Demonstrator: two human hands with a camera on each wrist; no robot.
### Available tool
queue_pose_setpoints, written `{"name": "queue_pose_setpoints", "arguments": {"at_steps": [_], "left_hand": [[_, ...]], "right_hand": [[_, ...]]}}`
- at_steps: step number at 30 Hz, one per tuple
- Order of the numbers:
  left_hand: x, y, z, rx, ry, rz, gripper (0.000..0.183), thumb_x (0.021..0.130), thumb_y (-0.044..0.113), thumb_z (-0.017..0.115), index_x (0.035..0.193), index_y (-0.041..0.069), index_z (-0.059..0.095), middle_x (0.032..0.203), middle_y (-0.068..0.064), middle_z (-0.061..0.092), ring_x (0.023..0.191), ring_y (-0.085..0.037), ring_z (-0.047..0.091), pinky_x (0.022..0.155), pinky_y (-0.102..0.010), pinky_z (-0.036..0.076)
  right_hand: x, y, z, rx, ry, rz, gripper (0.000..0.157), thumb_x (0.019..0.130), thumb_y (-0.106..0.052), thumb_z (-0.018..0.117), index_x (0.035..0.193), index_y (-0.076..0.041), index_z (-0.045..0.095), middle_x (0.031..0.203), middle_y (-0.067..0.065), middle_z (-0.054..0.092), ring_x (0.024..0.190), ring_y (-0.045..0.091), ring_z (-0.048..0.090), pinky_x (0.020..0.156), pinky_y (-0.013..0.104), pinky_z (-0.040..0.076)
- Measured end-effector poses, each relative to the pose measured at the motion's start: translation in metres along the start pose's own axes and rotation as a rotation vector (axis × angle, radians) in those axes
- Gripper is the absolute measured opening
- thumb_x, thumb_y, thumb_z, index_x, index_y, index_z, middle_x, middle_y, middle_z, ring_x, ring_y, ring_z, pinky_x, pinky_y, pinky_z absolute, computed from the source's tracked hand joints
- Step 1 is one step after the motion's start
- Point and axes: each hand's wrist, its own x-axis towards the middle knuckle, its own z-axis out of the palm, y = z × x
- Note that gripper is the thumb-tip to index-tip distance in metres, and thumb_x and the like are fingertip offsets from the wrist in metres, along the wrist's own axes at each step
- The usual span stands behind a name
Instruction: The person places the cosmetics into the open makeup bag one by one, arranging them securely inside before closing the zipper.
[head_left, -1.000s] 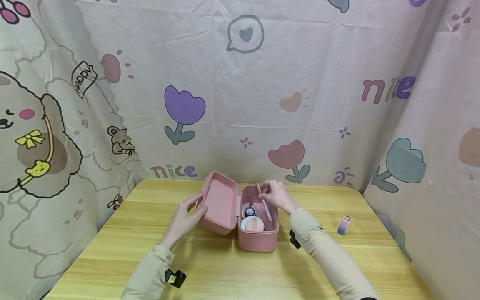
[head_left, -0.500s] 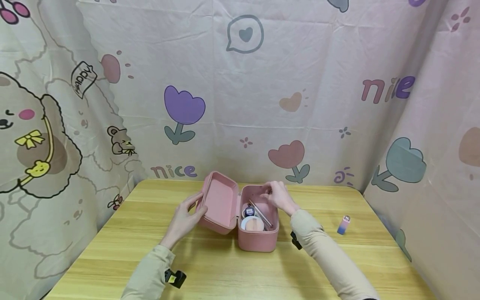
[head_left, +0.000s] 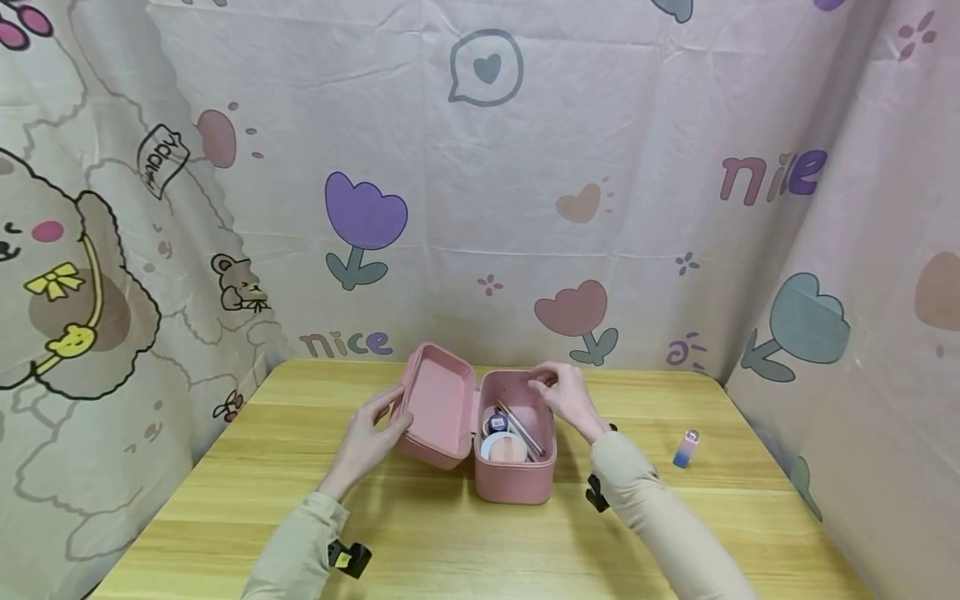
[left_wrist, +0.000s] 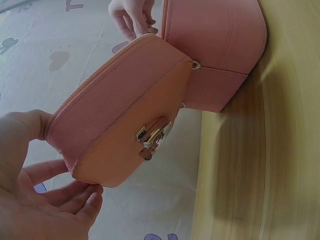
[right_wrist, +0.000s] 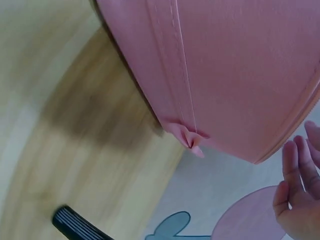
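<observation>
A pink cosmetic case (head_left: 514, 483) stands unzipped, its lid (head_left: 438, 402) swung out to the left. My left hand (head_left: 373, 432) grips the lid's outer edge, thumb on one side and fingers under the other in the left wrist view. Inside the case lie a round powder compact (head_left: 504, 447), a small dark-topped round item (head_left: 497, 423) and slim silvery-pink sticks (head_left: 522, 429) leaning along the right wall. My right hand (head_left: 566, 393) hovers at the back right rim with relaxed fingers, nothing between them.
A pink-to-blue small tube (head_left: 686, 448) stands on the wooden table (head_left: 420, 550) to the right. In the right wrist view a black ribbed object (right_wrist: 80, 225) shows beside the case. A patterned curtain (head_left: 480, 208) hangs behind the table.
My right hand has let go of a slim silvery-pink stick, which now lies inside the case. That hand has shifted slightly right. The left hand keeps its hold on the lid.
</observation>
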Motion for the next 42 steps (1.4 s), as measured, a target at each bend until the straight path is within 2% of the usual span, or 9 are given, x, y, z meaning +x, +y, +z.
{"name": "queue_pose_setpoints", "arguments": {"at_steps": [3,10,13,22,28,30,35,38,42], "left_hand": [[0.002,-0.010,0.001,-0.005,-0.001,0.000,0.047,0.083,0.016,0.061,0.126,0.002,0.048,0.136,-0.016,0.043,0.126,-0.030,0.039,0.106,-0.040,0.031],[0.002,-0.011,0.001,-0.010,0.003,-0.006,0.047,0.083,0.016,0.061,0.126,0.003,0.049,0.136,-0.015,0.043,0.126,-0.030,0.040,0.106,-0.039,0.031],[0.002,-0.011,0.002,-0.005,0.003,-0.003,0.047,0.083,0.016,0.061,0.126,0.002,0.048,0.136,-0.016,0.043,0.126,-0.030,0.040,0.106,-0.039,0.031],[0.001,-0.011,0.002,-0.003,0.009,0.005,0.047,0.083,0.015,0.061,0.126,0.002,0.049,0.135,-0.016,0.043,0.126,-0.031,0.040,0.106,-0.039,0.032],[0.002,-0.012,0.002,-0.007,0.004,-0.003,0.047,0.083,0.015,0.061,0.126,0.002,0.048,0.136,-0.015,0.043,0.127,-0.030,0.039,0.106,-0.040,0.031],[0.001,-0.011,0.002,-0.010,0.003,-0.004,0.047,0.083,0.015,0.061,0.126,0.002,0.048,0.136,-0.016,0.042,0.126,-0.031,0.039,0.106,-0.040,0.031],[0.001,-0.011,0.002,-0.011,0.003,-0.009,0.047,0.083,0.015,0.061,0.126,0.002,0.048,0.136,-0.015,0.042,0.127,-0.030,0.039,0.107,-0.040,0.031],[0.001,-0.012,0.001,-0.009,0.001,-0.009,0.047,0.083,0.016,0.060,0.127,0.002,0.048,0.137,-0.015,0.042,0.127,-0.030,0.039,0.107,-0.040,0.031],[0.001,-0.014,0.001,-0.009,-0.004,-0.008,0.047,0.084,0.018,0.060,0.127,0.003,0.048,0.137,-0.016,0.042,0.127,-0.031,0.038,0.107,-0.041,0.030]], "right_hand": [[-0.007,0.002,-0.001,0.064,0.088,-0.005,0.017,0.078,-0.014,0.067,0.093,-0.006,0.068,0.076,0.004,0.067,0.069,0.014,0.058,0.059,0.021,0.047],[-0.027,0.010,-0.001,0.177,0.330,0.020,0.021,0.076,-0.012,0.069,0.096,-0.007,0.067,0.084,0.011,0.067,0.078,0.023,0.058,0.067,0.036,0.044],[-0.034,0.012,-0.002,0.220,0.402,0.032,0.024,0.075,-0.011,0.070,0.099,-0.008,0.066,0.090,0.015,0.065,0.084,0.027,0.056,0.071,0.040,0.043],[-0.048,0.020,-0.005,0.240,0.539,0.068,0.037,0.072,-0.011,0.072,0.107,-0.009,0.062,0.103,0.009,0.057,0.097,0.024,0.046,0.079,0.027,0.032],[-0.059,0.031,-0.009,0.242,0.614,0.175,0.053,0.070,-0.020,0.074,0.119,-0.012,0.053,0.117,0.011,0.044,0.107,0.028,0.035,0.091,0.043,0.029],[-0.061,0.047,-0.008,0.247,0.643,0.230,0.060,0.069,-0.027,0.075,0.123,-0.018,0.049,0.120,0.008,0.041,0.110,0.027,0.032,0.091,0.044,0.028],[-0.063,0.099,-0.003,0.285,0.614,0.397,0.079,0.066,-0.044,0.074,0.131,-0.032,0.031,0.125,0.002,0.032,0.111,0.023,0.027,0.084,0.041,0.031],[-0.071,0.102,-0.012,0.350,0.507,0.467,0.087,0.065,-0.047,0.074,0.133,-0.029,0.023,0.126,0.007,0.026,0.110,0.026,0.025,0.078,0.038,0.033],[-0.084,0.086,-0.029,0.425,0.315,0.510,0.088,0.065,-0.044,0.074,0.132,-0.018,0.024,0.121,0.011,0.024,0.102,0.023,0.028,0.073,0.032,0.035]]}}
